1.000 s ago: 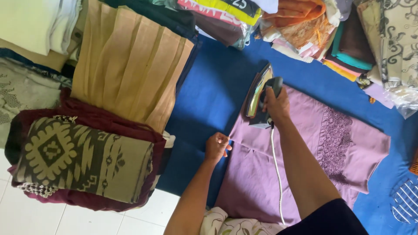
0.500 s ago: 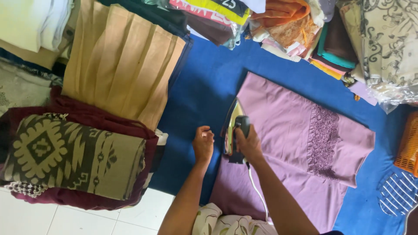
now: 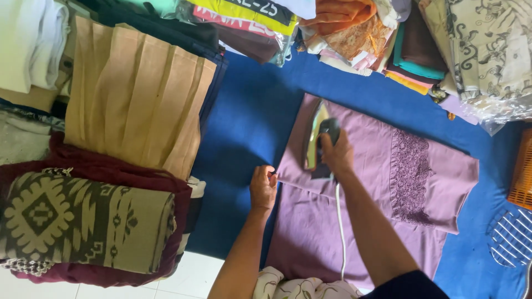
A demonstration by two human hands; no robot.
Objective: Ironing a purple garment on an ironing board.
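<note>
- Purple garment (image 3: 388, 182) lay flat; right hand (image 3: 337, 155) clenched the iron (image 3: 317, 141).
- Left hand (image 3: 262, 187) pinned the edge; taut cloth pressed best.

Spread across the floor: a deep blue cloth mat (image 3: 249, 127). Stacked at left, a pleated tan folded fabric (image 3: 136, 99) above a brown-and-olive patterned woven cloth (image 3: 83, 221) on maroon folded fabric (image 3: 111, 166). Piled along the top, colourful folded clothes (image 3: 354, 33). At right edge, an orange plastic basket (image 3: 522, 171).
</note>
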